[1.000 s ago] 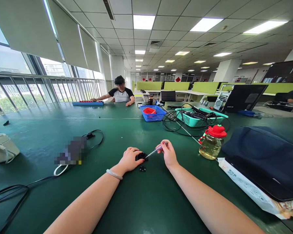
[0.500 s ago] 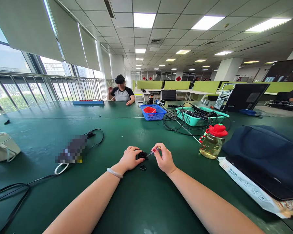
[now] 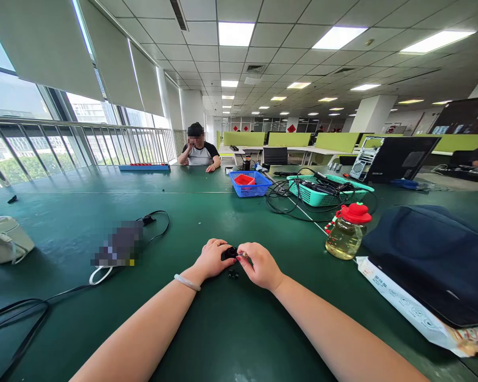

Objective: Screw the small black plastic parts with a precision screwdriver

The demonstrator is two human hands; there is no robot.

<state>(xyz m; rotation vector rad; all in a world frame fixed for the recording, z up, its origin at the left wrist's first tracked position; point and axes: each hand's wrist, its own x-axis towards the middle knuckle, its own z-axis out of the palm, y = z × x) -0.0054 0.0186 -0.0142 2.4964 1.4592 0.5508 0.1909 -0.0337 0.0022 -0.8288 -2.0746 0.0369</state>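
Note:
Near the middle of the green table (image 3: pixel 239 329), my left hand (image 3: pixel 214 259) is closed on a small black part (image 3: pixel 228 253), pinning it against the tabletop. What kind of part it is, I cannot make out. My right hand (image 3: pixel 259 265) pinches a slim small screwdriver (image 3: pixel 242 254), mostly covered by the fingers. Its tip end is at the right side of the black part; whether they touch is hidden. Just below both hands lies a separate little black piece (image 3: pixel 233 274) on the table.
To the right stand a red-lidded glass bottle (image 3: pixel 346 236) and a dark blue bag (image 3: pixel 434 254). Further back are a blue basket (image 3: pixel 250 190) and a green basket (image 3: pixel 318 198) with cables. A pixelated item (image 3: pixel 119 245) with a cord lies left. Another person (image 3: pixel 199 154) sits across.
My right hand has moved left, bringing the screwdriver closer against the black part. My left hand stays put. Across the table, the other person's raised hand has moved to the face.

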